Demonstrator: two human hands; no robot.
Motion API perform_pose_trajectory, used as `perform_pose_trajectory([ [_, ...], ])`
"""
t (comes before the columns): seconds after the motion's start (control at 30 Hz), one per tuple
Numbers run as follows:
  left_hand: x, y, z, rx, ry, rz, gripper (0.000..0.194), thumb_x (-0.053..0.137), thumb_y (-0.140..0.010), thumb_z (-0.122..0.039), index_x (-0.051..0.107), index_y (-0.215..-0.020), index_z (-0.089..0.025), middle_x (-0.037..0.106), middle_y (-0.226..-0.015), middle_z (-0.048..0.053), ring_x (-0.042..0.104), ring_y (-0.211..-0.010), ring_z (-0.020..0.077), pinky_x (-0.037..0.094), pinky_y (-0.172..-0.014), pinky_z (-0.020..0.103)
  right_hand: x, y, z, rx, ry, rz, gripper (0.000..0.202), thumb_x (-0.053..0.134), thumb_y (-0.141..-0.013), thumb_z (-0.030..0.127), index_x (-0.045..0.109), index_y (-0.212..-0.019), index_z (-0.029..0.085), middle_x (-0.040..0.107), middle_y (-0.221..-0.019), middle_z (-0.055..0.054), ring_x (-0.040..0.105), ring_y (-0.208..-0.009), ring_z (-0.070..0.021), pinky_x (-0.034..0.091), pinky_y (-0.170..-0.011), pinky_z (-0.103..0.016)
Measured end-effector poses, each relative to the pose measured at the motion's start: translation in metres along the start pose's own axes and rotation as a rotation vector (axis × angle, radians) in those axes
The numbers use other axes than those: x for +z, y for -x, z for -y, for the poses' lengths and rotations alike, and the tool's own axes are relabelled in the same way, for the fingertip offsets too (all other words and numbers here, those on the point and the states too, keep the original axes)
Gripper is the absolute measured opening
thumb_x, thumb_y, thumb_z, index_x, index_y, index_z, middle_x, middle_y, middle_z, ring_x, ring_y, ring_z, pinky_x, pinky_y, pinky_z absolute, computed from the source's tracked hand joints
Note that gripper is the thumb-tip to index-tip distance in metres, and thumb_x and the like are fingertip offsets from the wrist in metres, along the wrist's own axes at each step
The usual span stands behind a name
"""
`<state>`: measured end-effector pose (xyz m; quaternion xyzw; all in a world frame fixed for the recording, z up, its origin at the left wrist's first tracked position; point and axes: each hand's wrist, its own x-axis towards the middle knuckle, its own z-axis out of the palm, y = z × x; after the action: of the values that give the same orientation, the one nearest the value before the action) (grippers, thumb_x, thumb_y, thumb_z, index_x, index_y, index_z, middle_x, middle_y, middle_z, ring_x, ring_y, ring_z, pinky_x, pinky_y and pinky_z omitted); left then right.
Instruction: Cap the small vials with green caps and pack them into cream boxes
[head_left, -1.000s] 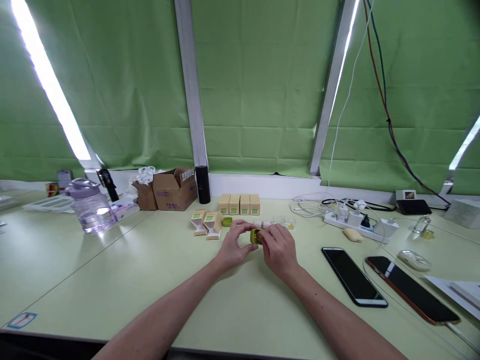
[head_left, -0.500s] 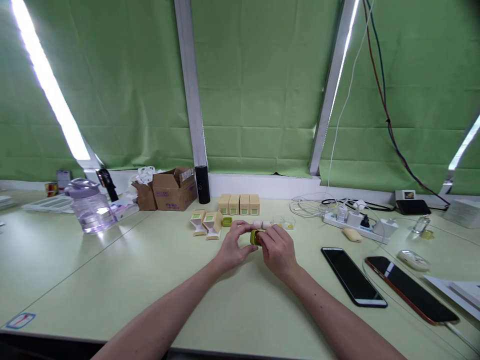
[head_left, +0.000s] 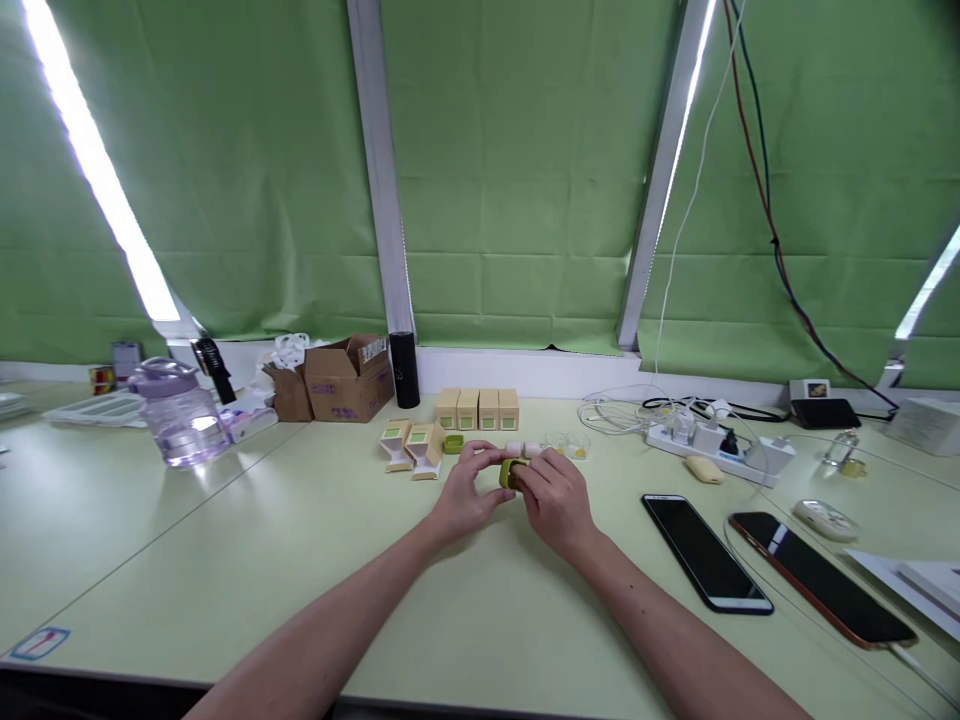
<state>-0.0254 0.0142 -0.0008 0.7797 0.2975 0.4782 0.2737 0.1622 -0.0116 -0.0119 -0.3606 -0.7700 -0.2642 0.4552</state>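
Between my two hands is a small olive-green case [head_left: 506, 475], raised a little above the table. My left hand [head_left: 463, 497] pinches it from the left, thumb below and fingers above. The bent fingers of my right hand [head_left: 559, 498] press together at its right side, partly inside it; whether they hold anything there is hidden. A second small green piece [head_left: 454, 444] lies behind my left hand. Two opened cardboard boxes [head_left: 425, 450] stand to its left. Behind my right hand are pale pink cylinders [head_left: 523, 449] and clear round containers [head_left: 574, 446] with yellow bits.
Several small closed boxes [head_left: 478, 410] line the back. Right of my hands lie a black phone [head_left: 707, 552], a second phone [head_left: 821, 578] with a cable, and a power strip [head_left: 712, 450]. A lilac jug [head_left: 180, 412], a carton [head_left: 349, 380] and a black cylinder [head_left: 404, 370] stand left.
My hands stay almost where they were. The green case is tilted slightly differently, with my right fingers still at its right side.
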Motion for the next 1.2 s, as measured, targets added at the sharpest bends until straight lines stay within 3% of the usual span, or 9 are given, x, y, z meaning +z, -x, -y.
perform_pose_trajectory([
  [0.3, -0.003, -0.004, 0.007, 0.005, -0.019, -0.057, 0.044, 0.080, -0.078, -0.017, 0.071, -0.120, -0.025, 0.062, -0.118, 0.010, 0.059, -0.116, 0.0267, 0.050, -0.106, 0.049, -0.008, -0.001, 0.001, 0.107, -0.143, -0.022, 0.031, 0.057, -0.090, 0.011, 0.064, -0.120, 0.018, 0.068, -0.092, -0.009, 0.058, -0.083, -0.0248, 0.048, -0.070, -0.038],
  [0.43, -0.004, -0.004, 0.010, -0.028, -0.045, -0.103, 0.044, 0.082, -0.076, -0.017, 0.072, -0.117, -0.025, 0.060, -0.119, 0.009, 0.060, -0.113, 0.0261, 0.050, -0.105, 0.049, -0.010, -0.002, 0.005, 0.158, -0.192, 0.009, 0.048, 0.057, -0.087, 0.012, 0.055, -0.135, 0.019, 0.065, -0.121, -0.014, 0.061, -0.110, -0.0298, 0.056, -0.088, -0.045],
  [0.53, -0.002, -0.003, 0.008, -0.016, -0.053, -0.080, 0.044, 0.083, -0.076, -0.020, 0.072, -0.118, -0.025, 0.062, -0.116, 0.010, 0.057, -0.116, 0.0277, 0.049, -0.106, 0.051, -0.007, 0.000, 0.007, 0.152, -0.207, 0.069, 0.059, 0.056, -0.087, 0.010, 0.048, -0.144, 0.020, 0.063, -0.131, -0.015, 0.059, -0.121, -0.0308, 0.057, -0.097, -0.047],
  [0.7, 0.000, -0.002, 0.004, -0.006, -0.024, -0.061, 0.048, 0.084, -0.078, -0.027, 0.070, -0.124, -0.026, 0.063, -0.120, 0.010, 0.059, -0.116, 0.0273, 0.050, -0.103, 0.048, 0.002, 0.006, 0.004, 0.168, -0.220, 0.084, 0.058, 0.052, -0.090, 0.009, 0.047, -0.146, 0.021, 0.066, -0.132, -0.014, 0.061, -0.124, -0.0300, 0.058, -0.101, -0.049],
  [0.87, -0.002, -0.005, 0.010, -0.102, 0.105, -0.101, 0.033, 0.065, -0.094, -0.045, 0.072, -0.115, -0.021, 0.069, -0.118, 0.013, 0.066, -0.112, 0.0260, 0.052, -0.099, 0.043, 0.003, 0.008, 0.003, 0.196, -0.256, 0.045, 0.055, 0.052, -0.092, 0.009, 0.049, -0.145, 0.022, 0.064, -0.134, -0.015, 0.061, -0.125, -0.0297, 0.057, -0.104, -0.050],
  [1.03, 0.000, -0.009, 0.016, -0.264, 0.248, -0.081, 0.037, 0.076, -0.082, -0.050, 0.075, -0.097, -0.017, 0.076, -0.101, 0.011, 0.070, -0.095, 0.0251, 0.055, -0.087, 0.038, 0.003, 0.008, 0.003, 0.202, -0.279, 0.037, 0.054, 0.052, -0.092, 0.008, 0.050, -0.144, 0.022, 0.064, -0.135, -0.015, 0.060, -0.127, -0.0291, 0.057, -0.105, -0.050],
  [1.2, 0.001, -0.009, 0.014, -0.305, 0.386, -0.062, 0.040, 0.081, -0.076, -0.052, 0.076, -0.091, -0.016, 0.077, -0.094, 0.009, 0.070, -0.089, 0.0232, 0.054, -0.084, 0.035, 0.005, 0.008, 0.003, 0.197, -0.294, 0.040, 0.053, 0.052, -0.093, 0.008, 0.050, -0.144, 0.023, 0.065, -0.133, -0.014, 0.061, -0.127, -0.0293, 0.057, -0.105, -0.051],
])
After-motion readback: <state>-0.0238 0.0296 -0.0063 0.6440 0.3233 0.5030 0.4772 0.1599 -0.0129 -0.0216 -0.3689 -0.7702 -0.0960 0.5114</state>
